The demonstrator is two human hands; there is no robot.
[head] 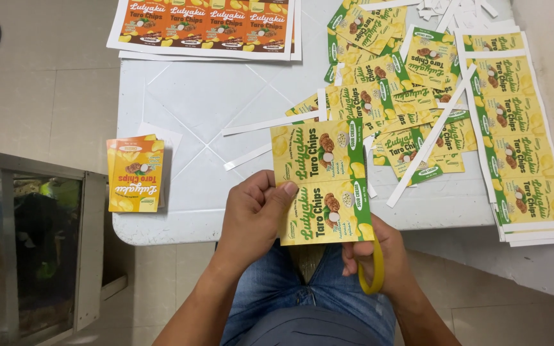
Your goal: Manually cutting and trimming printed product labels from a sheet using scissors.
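Pinching its left edge between thumb and fingers, the left hand (251,214) grips a yellow-and-green printed paper strip of two snack labels (323,182), which is held upright above the near edge of the white tiled tabletop (187,96), its lower end over the lap; the right hand (379,256) is placed beneath the strip's lower right corner, its fingers closed through the yellow plastic handle loop of a pair of scissors (374,269), whose blades are hidden behind the paper, so their position cannot be told.

Near the left edge of the tabletop a small stack of orange-and-yellow cut labels (134,174) is laid; at the far edge a stack of orange printed sheets (206,25) is seen; towards the right, a loose heap of cut yellow-and-green labels (386,83) is spread, crossed by narrow white paper offcuts (431,141); along the right edge, long uncut columns of yellow-and-green labels (520,128) are stacked, overhanging the near right corner; blue denim jeans (277,288) are visible below the hands.
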